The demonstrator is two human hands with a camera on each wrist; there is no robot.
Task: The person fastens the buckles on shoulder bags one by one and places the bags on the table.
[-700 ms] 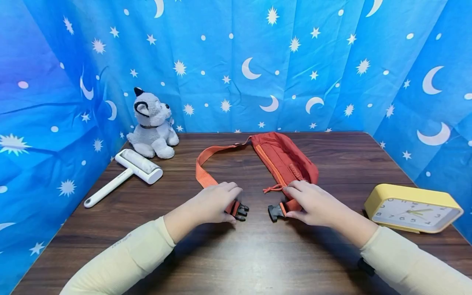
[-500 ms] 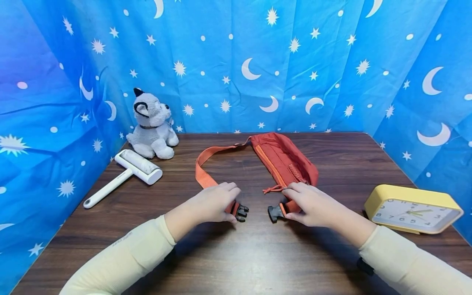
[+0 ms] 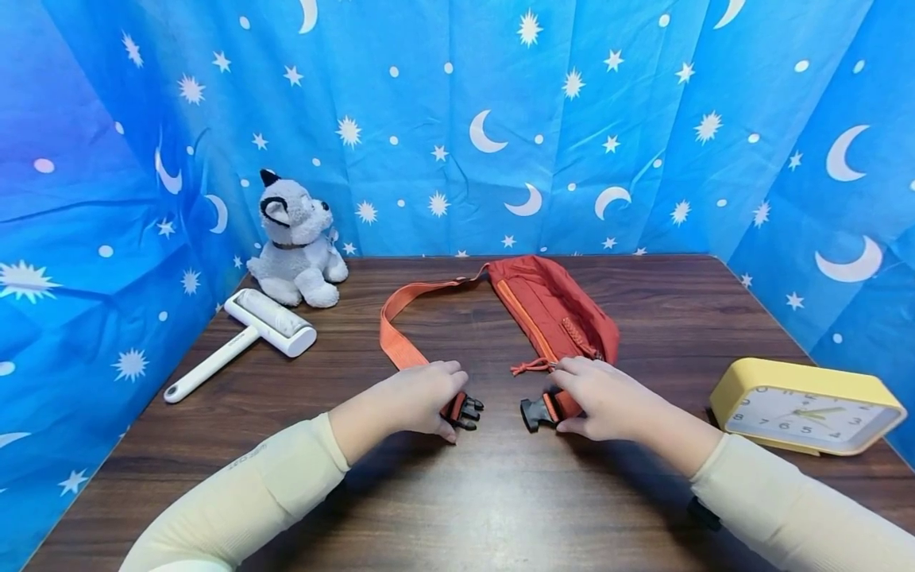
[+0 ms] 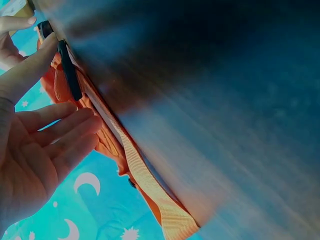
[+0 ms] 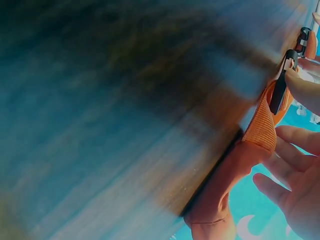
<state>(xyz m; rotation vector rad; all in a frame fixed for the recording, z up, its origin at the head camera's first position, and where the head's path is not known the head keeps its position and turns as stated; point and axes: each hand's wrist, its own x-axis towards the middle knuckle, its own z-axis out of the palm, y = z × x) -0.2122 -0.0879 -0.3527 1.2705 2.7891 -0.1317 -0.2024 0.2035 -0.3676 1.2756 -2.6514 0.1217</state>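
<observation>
Just in front of the red bag (image 3: 556, 306), left hand (image 3: 413, 401) and right hand (image 3: 609, 401), thumbs apart from fingers, straddle the pronged clip (image 3: 469, 411) and socket clip (image 3: 534, 414). Aligning seems the step; joining would need firm pinches.

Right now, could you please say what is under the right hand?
An orange strap runs beneath the right hand from a black buckle socket; in the head view, the hand covers the strap's join with the red bag.

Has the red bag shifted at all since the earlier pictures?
No, not visibly: in the head view, the bag keeps its place relative to the back edge of the table, so there's no direction to give.
</observation>
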